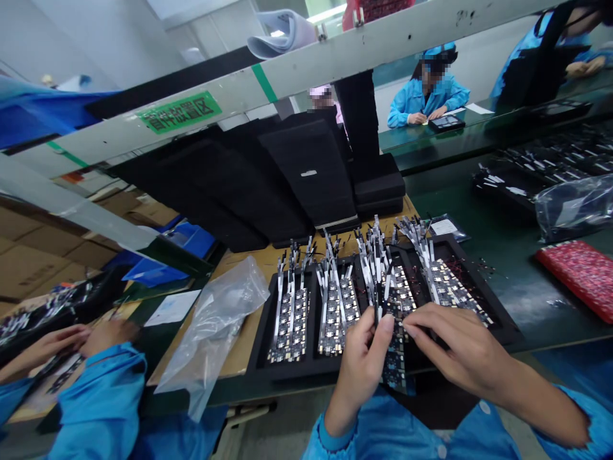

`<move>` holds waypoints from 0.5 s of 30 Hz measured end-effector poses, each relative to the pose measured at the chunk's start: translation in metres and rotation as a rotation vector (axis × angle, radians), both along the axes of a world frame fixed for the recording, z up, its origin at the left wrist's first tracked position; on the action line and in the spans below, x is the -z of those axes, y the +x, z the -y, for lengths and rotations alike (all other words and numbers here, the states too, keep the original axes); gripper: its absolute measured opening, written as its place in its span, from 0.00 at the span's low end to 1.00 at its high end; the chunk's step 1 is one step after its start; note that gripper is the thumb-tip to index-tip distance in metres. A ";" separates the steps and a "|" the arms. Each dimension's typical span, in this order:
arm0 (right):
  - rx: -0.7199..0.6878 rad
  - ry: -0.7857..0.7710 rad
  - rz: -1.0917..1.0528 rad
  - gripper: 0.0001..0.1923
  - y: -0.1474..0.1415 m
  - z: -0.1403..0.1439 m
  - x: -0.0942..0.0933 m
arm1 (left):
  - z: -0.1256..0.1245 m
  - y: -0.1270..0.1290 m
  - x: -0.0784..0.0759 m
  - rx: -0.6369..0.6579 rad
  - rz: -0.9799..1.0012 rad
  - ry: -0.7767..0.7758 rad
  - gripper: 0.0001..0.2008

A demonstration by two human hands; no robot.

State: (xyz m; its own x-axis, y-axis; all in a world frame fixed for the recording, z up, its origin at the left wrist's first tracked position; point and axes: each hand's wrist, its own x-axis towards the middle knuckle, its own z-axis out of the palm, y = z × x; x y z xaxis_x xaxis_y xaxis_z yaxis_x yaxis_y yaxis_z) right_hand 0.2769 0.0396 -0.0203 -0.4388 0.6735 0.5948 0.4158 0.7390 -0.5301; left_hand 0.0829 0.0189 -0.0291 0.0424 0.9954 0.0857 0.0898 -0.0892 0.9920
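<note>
At the far left a co-worker's hands [71, 342] in blue sleeves rest on another tray at the near edge of the desk [527, 300]. A crumpled clear plastic bag [215, 319] lies on brown card just left of the black tray [261, 358]. That tray holds four rows of small circuit boards with white ribbon tails: the two left rows [290, 313] look settled, and so does the far right row [453, 281]. The left hand [359, 370] pinches a strip of boards [393, 358] upright at the tray's near edge; the right hand [460, 351] is closed narrow, fingertips on the same strip. I judge the tray nearly filled, with this strip not yet seated. A red bubble sheet [582, 275] lies far right.
</note>
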 end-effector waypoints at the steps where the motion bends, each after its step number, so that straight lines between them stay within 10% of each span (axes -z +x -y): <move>1: 0.003 -0.022 -0.012 0.07 0.000 0.000 0.000 | 0.000 0.000 0.000 0.002 0.006 -0.007 0.12; 15: -0.008 -0.396 -0.118 0.06 0.000 -0.002 -0.007 | -0.002 0.001 -0.006 0.074 0.070 -0.105 0.09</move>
